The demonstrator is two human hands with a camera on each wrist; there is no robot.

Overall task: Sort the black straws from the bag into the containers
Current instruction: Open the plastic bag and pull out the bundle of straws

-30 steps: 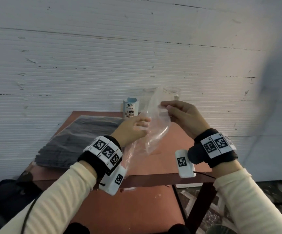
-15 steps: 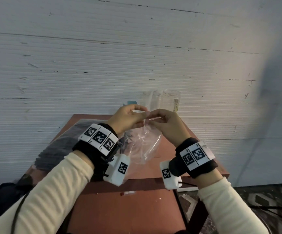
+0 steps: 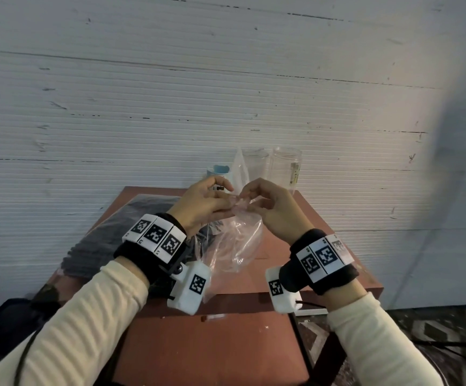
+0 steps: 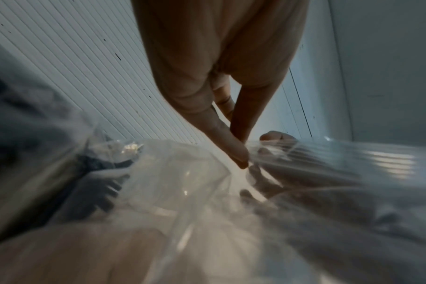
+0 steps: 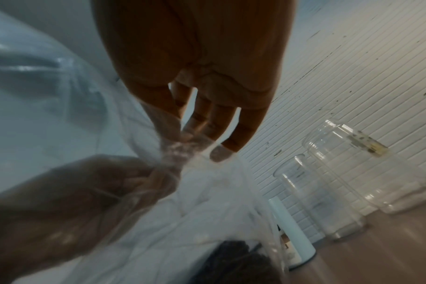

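A clear, crumpled plastic bag [image 3: 234,246] hangs above the red-brown table [image 3: 323,218]. My left hand [image 3: 230,200] and right hand [image 3: 247,197] meet at its bunched top, and both pinch the film there. The left wrist view shows my left fingertips [image 4: 238,153] on the bag [image 4: 182,182]. In the right wrist view, my right fingers [image 5: 173,132] pinch the twisted film [image 5: 180,151]. A flat pile of black straws [image 3: 114,235] lies on the table's left side. Two clear jars [image 3: 255,165] [image 3: 286,168] stand by the wall.
A small white cup with a blue top [image 3: 217,174] stands left of the jars, behind my left hand. The ribbed white wall [image 3: 226,93] runs right behind the table. A dark bag [image 3: 8,324] sits on the floor at the lower left.
My hands were apart with the bag stretched between them. They have come together and now pinch its bunched top, and the bag hangs crumpled below.
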